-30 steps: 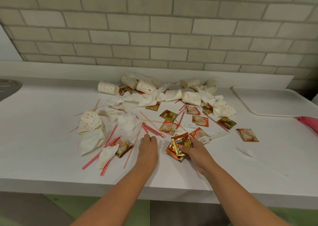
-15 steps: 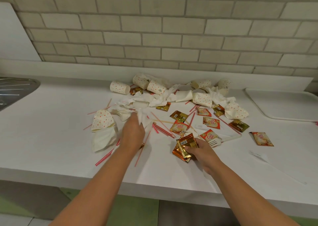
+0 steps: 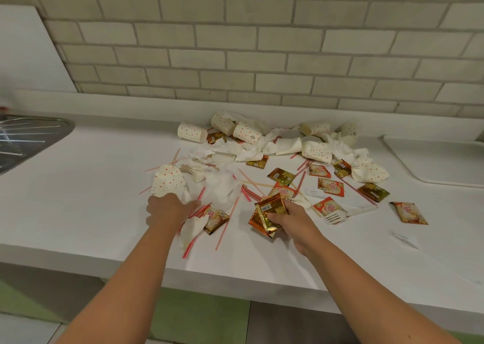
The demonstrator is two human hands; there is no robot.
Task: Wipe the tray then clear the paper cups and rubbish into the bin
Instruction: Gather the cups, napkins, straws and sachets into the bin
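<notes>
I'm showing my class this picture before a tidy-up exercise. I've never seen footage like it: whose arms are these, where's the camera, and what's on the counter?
No machine here: a person's two bare arms, filmed by a camera worn on their head, looking down. The right hand grips shiny gold foil sachets. The left hand reaches into crumpled white paper napkins beside a crushed red-dotted paper cup. Red-striped straws and a white plastic fork litter the white counter; a white tray sits at right.

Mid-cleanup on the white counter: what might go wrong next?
1. The right hand pinches several gold foil sachets, fanned; one may slip out.
2. Some thin red-striped straws lie near the white counter front edge; a sweep by the left hand may knock them off.
3. The white plastic fork may get overlooked on white.
</notes>
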